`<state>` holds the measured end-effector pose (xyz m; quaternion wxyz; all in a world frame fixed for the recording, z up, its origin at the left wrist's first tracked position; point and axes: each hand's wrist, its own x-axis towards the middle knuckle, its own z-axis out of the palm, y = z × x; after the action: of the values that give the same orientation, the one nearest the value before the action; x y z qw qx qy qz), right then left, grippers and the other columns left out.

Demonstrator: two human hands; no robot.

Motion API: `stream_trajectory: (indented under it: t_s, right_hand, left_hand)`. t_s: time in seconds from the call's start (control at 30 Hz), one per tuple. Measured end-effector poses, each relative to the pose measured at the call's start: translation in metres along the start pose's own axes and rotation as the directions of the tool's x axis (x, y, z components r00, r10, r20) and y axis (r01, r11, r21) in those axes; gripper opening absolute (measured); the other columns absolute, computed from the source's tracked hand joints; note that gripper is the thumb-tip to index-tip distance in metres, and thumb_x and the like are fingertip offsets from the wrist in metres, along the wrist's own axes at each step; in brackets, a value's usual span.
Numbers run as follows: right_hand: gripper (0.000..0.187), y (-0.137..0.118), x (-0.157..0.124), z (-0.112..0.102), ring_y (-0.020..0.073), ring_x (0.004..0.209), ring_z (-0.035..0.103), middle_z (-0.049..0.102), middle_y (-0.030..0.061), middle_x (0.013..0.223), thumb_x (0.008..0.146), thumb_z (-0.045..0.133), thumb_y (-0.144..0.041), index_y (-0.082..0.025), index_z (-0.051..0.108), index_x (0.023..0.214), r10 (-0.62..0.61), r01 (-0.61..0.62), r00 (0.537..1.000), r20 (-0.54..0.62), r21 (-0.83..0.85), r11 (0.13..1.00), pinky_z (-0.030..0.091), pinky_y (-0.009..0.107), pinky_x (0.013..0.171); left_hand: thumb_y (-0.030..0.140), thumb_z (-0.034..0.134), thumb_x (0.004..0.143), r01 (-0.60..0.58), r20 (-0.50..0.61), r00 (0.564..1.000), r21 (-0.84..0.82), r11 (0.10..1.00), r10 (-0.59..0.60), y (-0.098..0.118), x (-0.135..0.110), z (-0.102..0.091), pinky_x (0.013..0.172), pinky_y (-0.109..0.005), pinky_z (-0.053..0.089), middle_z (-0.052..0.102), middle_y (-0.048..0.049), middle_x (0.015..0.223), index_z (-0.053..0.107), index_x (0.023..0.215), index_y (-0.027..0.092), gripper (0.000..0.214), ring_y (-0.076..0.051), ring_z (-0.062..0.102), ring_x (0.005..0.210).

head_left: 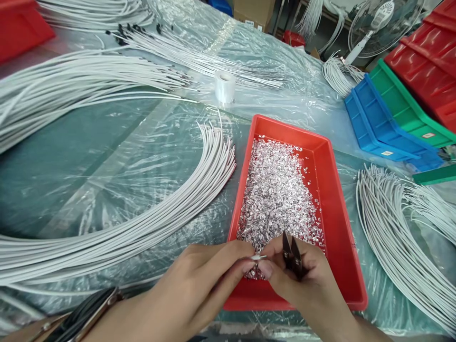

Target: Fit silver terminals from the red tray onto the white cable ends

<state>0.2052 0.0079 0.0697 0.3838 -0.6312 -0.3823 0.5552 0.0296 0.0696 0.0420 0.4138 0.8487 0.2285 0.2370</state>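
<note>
My left hand [217, 280] is closed, pinching the stripped end of a white cable [255, 257] between thumb and fingers. In my closed right hand [302, 278] sits a pair of dark snips [292, 256], blades pointing up and apart, handles hidden in the palm. The right thumb and forefinger meet at the cable's tip; whether they grip it I cannot tell. Both hands are over the near end of a red tray [342, 223], which holds a heap of small silvery foil scraps [278, 190].
Bundles of white cables lie left [171, 213], far left [89, 76] and right [388, 228]. A roll of clear tape [225, 88] stands behind the tray. Stacked blue bins [381, 123], a green bin [409, 109] and red bins [427, 57] rise at the right; a fan [381, 19] is behind.
</note>
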Motion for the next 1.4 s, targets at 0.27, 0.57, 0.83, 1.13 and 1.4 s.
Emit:
stream_trajectory:
  t_s: [0.27,0.57,0.83,1.13,1.4]
  right_hand:
    - [0.011,0.001,0.0,-0.0023,0.0088,0.05,0.027,0.035,-0.0074,0.058,0.083,0.058,-0.023,-0.021,0.052,0.074,-0.005,0.006,0.997,0.076,-0.011,1.0,0.022,0.023,0.046]
    - [0.013,-0.0033,0.0029,-0.0011,0.0096,0.051,0.031,0.037,-0.0066,0.058,0.08,0.057,-0.022,-0.022,0.05,0.07,-0.03,0.032,0.997,0.069,-0.015,0.999,0.028,0.022,0.046]
    - [0.018,-0.0064,0.0038,-0.0006,0.0082,0.048,0.027,0.033,-0.0081,0.056,0.077,0.059,-0.016,-0.022,0.046,0.067,-0.054,0.053,0.994,0.098,0.019,0.998,0.024,0.022,0.044]
    - [0.017,-0.0037,0.0031,0.0008,0.008,0.048,0.029,0.035,-0.0079,0.057,0.075,0.057,-0.013,-0.022,0.045,0.068,-0.072,0.071,0.993,0.09,0.015,0.997,0.025,0.021,0.043]
    - [0.018,-0.0051,0.0054,0.0036,0.0074,0.045,0.026,0.033,-0.0085,0.055,0.073,0.058,-0.015,-0.022,0.043,0.065,-0.091,0.09,0.994,0.066,0.013,0.996,0.023,0.02,0.04]
  left_hand:
    - [0.012,0.035,0.099,-0.049,0.014,0.999,0.024,0.998,0.049,-0.0027,0.0011,0.0001,0.056,-0.023,0.046,0.066,-0.0022,0.084,0.048,0.105,0.019,0.017,-0.014,0.064,0.065]
    - [0.011,0.034,0.098,-0.074,0.043,0.996,0.044,0.996,0.072,-0.0026,0.0022,0.0002,0.054,-0.023,0.045,0.059,0.001,0.073,0.047,0.103,0.019,0.016,-0.014,0.062,0.063]
    - [0.013,0.034,0.098,-0.032,0.06,0.998,0.024,0.999,0.03,-0.0008,0.0016,0.0009,0.054,-0.022,0.044,0.061,0.0014,0.077,0.046,0.102,0.022,0.016,-0.012,0.06,0.06]
    - [0.013,0.032,0.099,-0.025,0.087,0.996,0.01,1.0,0.024,0.0016,0.0051,-0.0032,0.05,-0.021,0.043,0.057,0.0038,0.067,0.044,0.097,0.024,0.016,-0.014,0.064,0.063]
    - [0.013,0.032,0.099,-0.013,0.091,0.996,-0.015,1.0,0.015,0.0021,0.0078,-0.002,0.049,-0.022,0.042,0.068,0.0009,0.078,0.045,0.097,0.023,0.016,-0.013,0.065,0.06]
